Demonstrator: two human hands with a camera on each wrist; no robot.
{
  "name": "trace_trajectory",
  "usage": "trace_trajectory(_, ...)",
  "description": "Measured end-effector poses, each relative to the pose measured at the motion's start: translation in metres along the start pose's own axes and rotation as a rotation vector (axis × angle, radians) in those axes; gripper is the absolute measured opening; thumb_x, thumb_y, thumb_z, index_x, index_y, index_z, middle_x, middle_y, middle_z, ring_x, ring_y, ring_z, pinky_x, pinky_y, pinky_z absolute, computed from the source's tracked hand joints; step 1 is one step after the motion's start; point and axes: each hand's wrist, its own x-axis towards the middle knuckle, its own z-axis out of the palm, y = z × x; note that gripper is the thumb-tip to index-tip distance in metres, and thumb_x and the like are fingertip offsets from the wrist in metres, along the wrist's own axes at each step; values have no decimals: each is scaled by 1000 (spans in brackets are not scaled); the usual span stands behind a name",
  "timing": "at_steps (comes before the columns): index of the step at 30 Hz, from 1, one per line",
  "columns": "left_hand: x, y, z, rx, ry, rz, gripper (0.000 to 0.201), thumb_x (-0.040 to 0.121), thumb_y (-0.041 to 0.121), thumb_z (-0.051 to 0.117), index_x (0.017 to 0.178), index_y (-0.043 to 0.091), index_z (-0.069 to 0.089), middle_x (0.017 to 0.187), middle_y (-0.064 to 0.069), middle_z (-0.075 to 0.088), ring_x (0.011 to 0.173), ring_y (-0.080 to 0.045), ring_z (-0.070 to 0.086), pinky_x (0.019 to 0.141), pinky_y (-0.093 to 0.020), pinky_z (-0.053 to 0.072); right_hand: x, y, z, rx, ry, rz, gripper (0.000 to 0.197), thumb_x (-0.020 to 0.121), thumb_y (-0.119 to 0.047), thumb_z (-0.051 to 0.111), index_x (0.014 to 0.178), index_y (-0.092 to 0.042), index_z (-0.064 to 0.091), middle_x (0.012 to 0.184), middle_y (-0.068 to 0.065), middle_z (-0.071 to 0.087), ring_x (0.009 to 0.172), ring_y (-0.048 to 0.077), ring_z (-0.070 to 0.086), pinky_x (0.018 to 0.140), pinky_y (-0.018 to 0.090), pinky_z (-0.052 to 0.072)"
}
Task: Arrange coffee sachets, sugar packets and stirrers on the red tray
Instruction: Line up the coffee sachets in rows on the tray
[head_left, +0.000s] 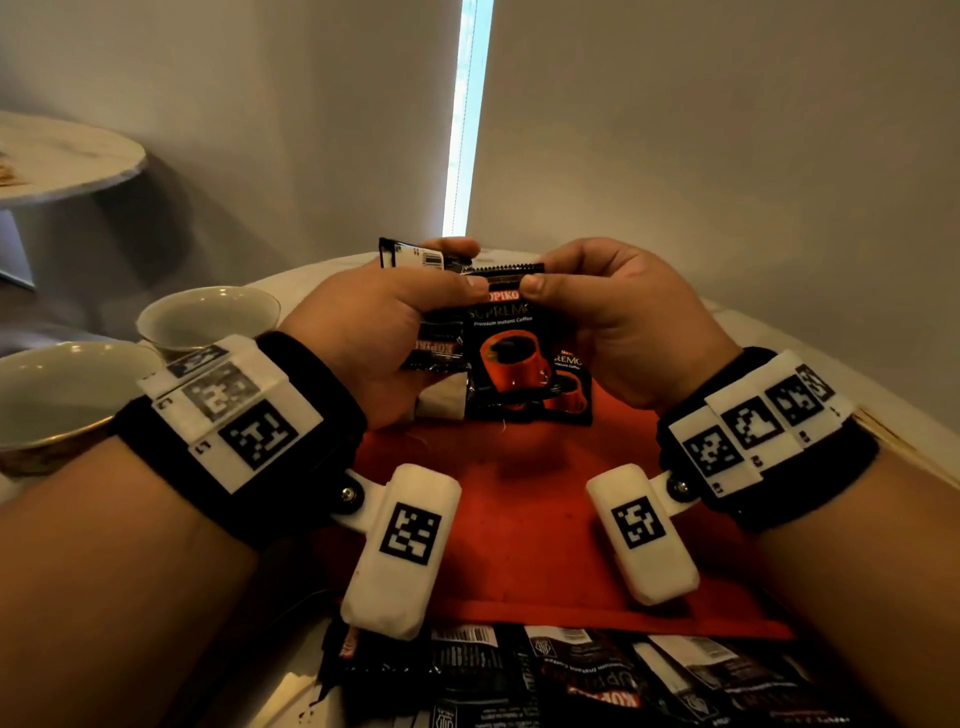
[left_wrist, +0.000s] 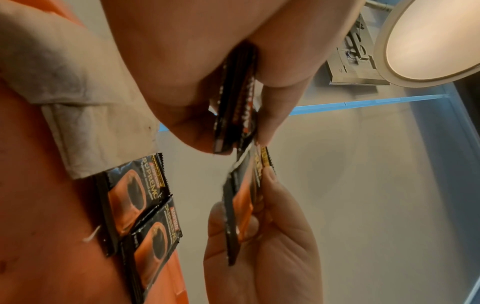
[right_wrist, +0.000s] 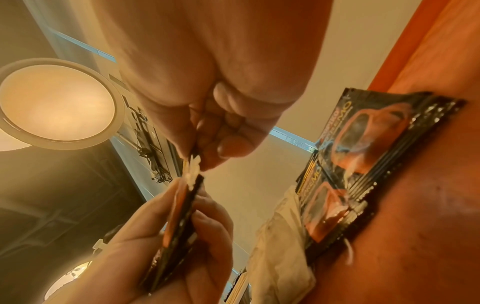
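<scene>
My left hand (head_left: 462, 265) grips a small stack of black coffee sachets (left_wrist: 233, 92) above the far end of the red tray (head_left: 519, 519). My right hand (head_left: 540, 273) pinches the top edge of the front sachet (head_left: 506, 358), which hangs upright showing a red cup; my left thumb touches that same edge. Two more sachets (left_wrist: 137, 195) (right_wrist: 363, 139) lie overlapping on the tray's far end, beside a white paper packet (head_left: 441, 400) (left_wrist: 78, 102). Both hands hover clear of the tray.
Several loose black sachets (head_left: 571, 680) lie in a heap in front of the tray's near edge. Two pale bowls (head_left: 208, 317) (head_left: 57, 389) stand to the left. Pale wooden strips (head_left: 893, 441) lie past my right wrist. A round table (head_left: 62, 156) stands at the far left.
</scene>
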Motion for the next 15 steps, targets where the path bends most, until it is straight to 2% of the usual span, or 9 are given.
trace_trajectory(1, 1, 1, 0, -3, 4, 3, 31, 90, -5, 56, 111, 16, 63, 107, -21, 75, 93, -39, 75, 67, -43, 61, 0, 1, 0, -13, -4, 5, 14, 82, 3, 69, 77, -9, 65, 78, 11, 71, 74, 29, 68, 69, 39, 58)
trace_trajectory(4, 1, 0, -1, 26, 19, 19, 33, 87, -5, 58, 112, 16, 65, 112, -23, 73, 97, -42, 73, 80, -50, 60, 1, 4, 2, -62, 1, 16, 16, 71, -4, 73, 66, -17, 68, 73, 10, 67, 68, 29, 60, 58, 33, 48)
trace_trajectory(7, 1, -1, 0, 60, 27, 11, 34, 88, -5, 58, 112, 18, 66, 110, -23, 73, 94, -41, 74, 77, -53, 62, 2, 5, 0, -120, 11, 18, 12, 67, -7, 71, 66, -18, 67, 69, 9, 63, 61, 26, 53, 49, 29, 42)
trace_trajectory(10, 1, -2, 0, 71, 19, -3, 34, 88, -5, 58, 112, 18, 66, 110, -23, 73, 94, -41, 74, 75, -52, 61, 4, 6, -1, -139, 2, 11, 18, 68, -5, 71, 60, -21, 71, 73, 13, 64, 71, 35, 55, 63, 36, 46)
trace_trajectory(11, 1, -3, -1, 76, 23, -2, 33, 88, -5, 58, 110, 18, 66, 110, -23, 73, 94, -40, 74, 75, -50, 61, 4, 6, 0, -133, 4, 13, 21, 68, -2, 71, 60, -21, 71, 74, 15, 64, 73, 36, 56, 65, 37, 46)
trace_trajectory(13, 2, -3, -1, 75, 33, 12, 31, 87, -5, 58, 109, 17, 66, 109, -22, 73, 95, -39, 74, 78, -49, 60, 3, 3, -1, -135, 11, 12, 29, 74, 6, 72, 60, -19, 69, 69, 12, 65, 64, 31, 57, 55, 30, 48)
trace_trajectory(15, 3, -3, -1, 74, 45, 22, 31, 88, -4, 59, 111, 16, 66, 110, -22, 72, 97, -40, 73, 80, -49, 59, 1, 3, -2, -136, 18, 13, 28, 78, 8, 70, 62, -15, 67, 63, 9, 65, 55, 23, 56, 49, 27, 47)
